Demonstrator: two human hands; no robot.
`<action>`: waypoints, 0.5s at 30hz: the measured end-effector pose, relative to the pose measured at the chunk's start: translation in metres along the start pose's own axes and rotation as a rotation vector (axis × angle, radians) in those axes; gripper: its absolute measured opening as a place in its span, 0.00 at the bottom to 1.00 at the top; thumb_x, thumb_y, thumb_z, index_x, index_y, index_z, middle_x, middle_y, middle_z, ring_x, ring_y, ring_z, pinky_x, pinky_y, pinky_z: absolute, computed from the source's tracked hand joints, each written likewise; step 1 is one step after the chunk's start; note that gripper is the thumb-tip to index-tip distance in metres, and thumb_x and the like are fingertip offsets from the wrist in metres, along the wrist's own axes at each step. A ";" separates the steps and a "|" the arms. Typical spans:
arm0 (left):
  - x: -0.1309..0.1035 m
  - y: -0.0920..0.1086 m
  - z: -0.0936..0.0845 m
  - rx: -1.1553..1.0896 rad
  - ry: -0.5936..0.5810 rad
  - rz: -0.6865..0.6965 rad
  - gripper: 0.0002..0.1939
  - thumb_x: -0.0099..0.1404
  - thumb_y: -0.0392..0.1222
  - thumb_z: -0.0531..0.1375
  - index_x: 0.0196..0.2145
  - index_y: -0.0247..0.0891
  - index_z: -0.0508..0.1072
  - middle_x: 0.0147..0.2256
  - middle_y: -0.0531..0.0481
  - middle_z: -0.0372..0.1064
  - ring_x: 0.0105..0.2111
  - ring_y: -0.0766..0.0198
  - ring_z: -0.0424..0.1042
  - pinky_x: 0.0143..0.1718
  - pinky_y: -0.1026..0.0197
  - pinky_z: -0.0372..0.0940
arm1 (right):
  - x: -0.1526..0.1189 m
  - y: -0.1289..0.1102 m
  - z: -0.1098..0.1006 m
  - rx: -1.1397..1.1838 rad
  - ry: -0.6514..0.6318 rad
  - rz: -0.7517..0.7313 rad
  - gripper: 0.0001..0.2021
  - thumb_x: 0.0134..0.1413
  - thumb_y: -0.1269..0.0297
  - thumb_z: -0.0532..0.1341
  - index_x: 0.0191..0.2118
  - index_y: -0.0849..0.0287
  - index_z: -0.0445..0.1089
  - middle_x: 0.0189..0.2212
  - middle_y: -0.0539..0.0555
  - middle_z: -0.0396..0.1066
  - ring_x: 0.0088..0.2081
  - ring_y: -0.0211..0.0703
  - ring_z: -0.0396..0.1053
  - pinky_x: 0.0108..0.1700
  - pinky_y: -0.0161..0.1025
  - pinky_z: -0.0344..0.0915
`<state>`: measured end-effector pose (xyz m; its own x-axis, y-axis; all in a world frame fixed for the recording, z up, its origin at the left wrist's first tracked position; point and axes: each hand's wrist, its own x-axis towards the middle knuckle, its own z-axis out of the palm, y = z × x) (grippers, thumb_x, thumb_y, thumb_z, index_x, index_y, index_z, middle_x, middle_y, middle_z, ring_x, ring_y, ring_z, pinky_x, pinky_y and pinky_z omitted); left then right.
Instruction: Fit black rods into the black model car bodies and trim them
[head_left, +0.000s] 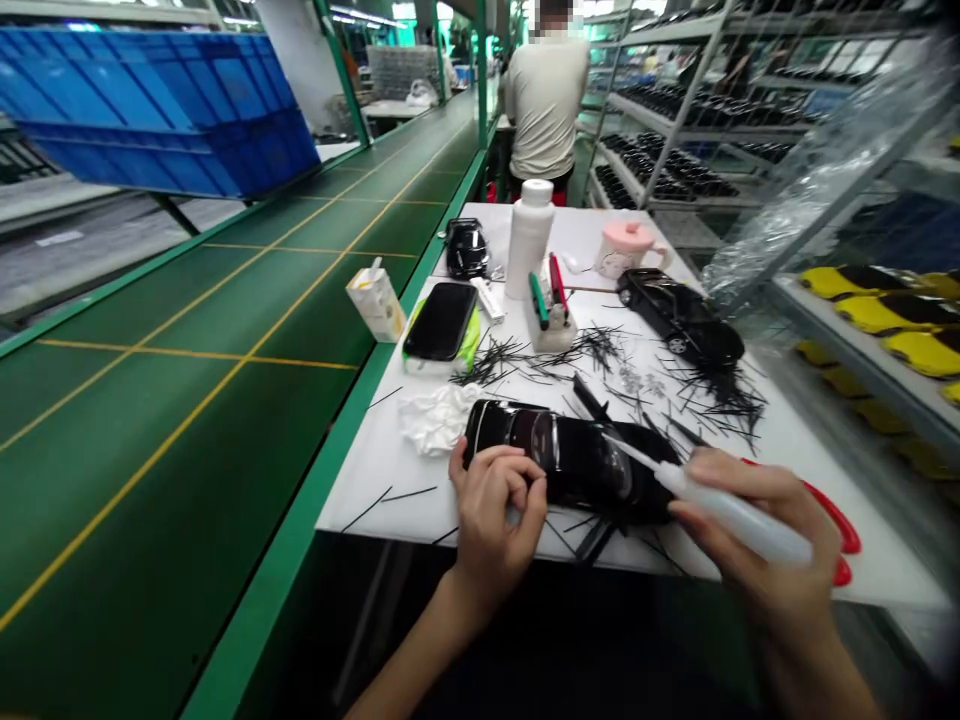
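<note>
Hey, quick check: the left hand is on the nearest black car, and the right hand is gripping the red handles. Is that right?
Not quite. The head view shows the right hand gripping a thin-tipped bottle; the red handles are beside that hand. The left hand is on the nearest black car, as you said.

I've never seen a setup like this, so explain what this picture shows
No machine arm here: a person works with two bare hands, seen from one camera on their head, looking forward and down. The right hand holds a squeeze bottle, its thin tip pointed at a black model car. The left hand is against that car. On the white table lie thin black strips, a phone, a white bottle, a pink cup and two more black model cars. A green belt runs along the left.
</note>
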<state>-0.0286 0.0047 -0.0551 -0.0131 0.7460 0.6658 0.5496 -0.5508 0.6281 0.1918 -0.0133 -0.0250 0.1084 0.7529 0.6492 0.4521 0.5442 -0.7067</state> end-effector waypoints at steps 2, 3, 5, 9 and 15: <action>-0.002 0.001 -0.001 -0.017 -0.001 -0.047 0.16 0.65 0.28 0.58 0.27 0.41 0.54 0.29 0.60 0.73 0.42 0.65 0.73 0.67 0.47 0.42 | -0.007 -0.003 0.014 0.024 -0.086 -0.078 0.10 0.51 0.70 0.68 0.41 0.55 0.74 0.33 0.52 0.75 0.31 0.44 0.74 0.31 0.38 0.72; -0.003 0.001 -0.002 -0.027 -0.006 -0.059 0.16 0.65 0.29 0.58 0.27 0.41 0.54 0.29 0.60 0.73 0.42 0.65 0.73 0.67 0.47 0.42 | -0.008 -0.002 0.019 0.026 -0.149 -0.106 0.07 0.54 0.70 0.66 0.40 0.56 0.74 0.31 0.52 0.75 0.29 0.43 0.74 0.29 0.37 0.70; -0.005 0.002 -0.004 -0.050 -0.018 -0.058 0.16 0.65 0.29 0.58 0.27 0.41 0.54 0.29 0.60 0.73 0.42 0.65 0.73 0.67 0.47 0.42 | -0.005 0.002 0.025 0.027 -0.274 -0.157 0.04 0.59 0.70 0.60 0.36 0.56 0.72 0.27 0.51 0.74 0.27 0.43 0.73 0.27 0.37 0.69; -0.005 0.001 -0.006 -0.094 -0.021 -0.043 0.16 0.64 0.29 0.58 0.26 0.41 0.55 0.28 0.60 0.73 0.40 0.65 0.73 0.67 0.45 0.42 | 0.007 0.001 0.032 -0.038 -0.397 -0.228 0.05 0.59 0.73 0.58 0.35 0.57 0.70 0.24 0.50 0.73 0.24 0.42 0.72 0.26 0.37 0.67; -0.006 -0.001 -0.007 -0.143 -0.028 -0.049 0.16 0.64 0.28 0.59 0.26 0.40 0.55 0.29 0.60 0.73 0.42 0.65 0.73 0.68 0.46 0.41 | 0.008 -0.007 0.038 -0.134 -0.422 -0.261 0.05 0.58 0.74 0.58 0.34 0.58 0.69 0.23 0.50 0.73 0.24 0.42 0.72 0.25 0.36 0.66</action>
<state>-0.0349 -0.0020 -0.0564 -0.0127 0.7826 0.6224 0.4247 -0.5593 0.7119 0.1560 0.0028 -0.0259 -0.3775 0.6971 0.6096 0.5287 0.7027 -0.4761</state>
